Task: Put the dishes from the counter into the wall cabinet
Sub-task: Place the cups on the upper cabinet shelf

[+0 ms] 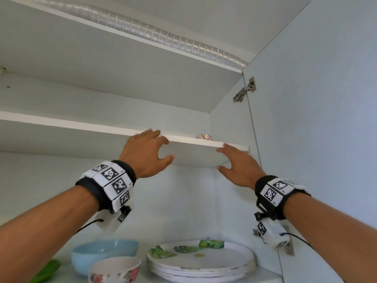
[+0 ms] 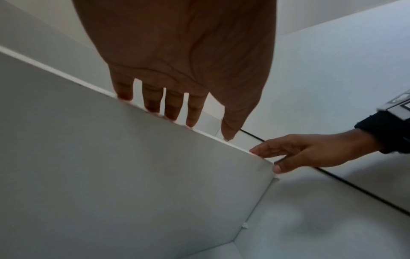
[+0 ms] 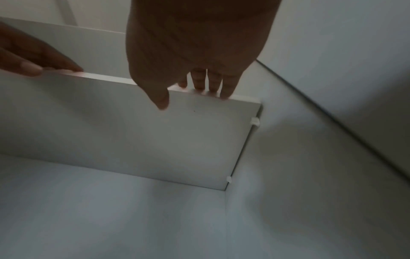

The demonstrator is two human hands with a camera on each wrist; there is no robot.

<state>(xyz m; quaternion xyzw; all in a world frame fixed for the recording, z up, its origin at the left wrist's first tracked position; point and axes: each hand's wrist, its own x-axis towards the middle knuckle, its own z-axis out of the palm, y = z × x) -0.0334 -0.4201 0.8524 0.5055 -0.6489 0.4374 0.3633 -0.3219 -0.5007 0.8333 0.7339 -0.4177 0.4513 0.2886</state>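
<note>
Already the wall cabinet's (image 1: 228, 127) lower level holds stacked plates (image 1: 202, 260) and two bowls (image 1: 104, 252), and a small patterned dish (image 1: 204, 137) sits on the middle shelf (image 1: 81, 124); what remains on the tabletop is out of sight. Both hands, left (image 1: 146, 154) and right (image 1: 240, 168), are spread and empty, fingertips at that shelf's front edge, the dish between and just beyond them.
</note>
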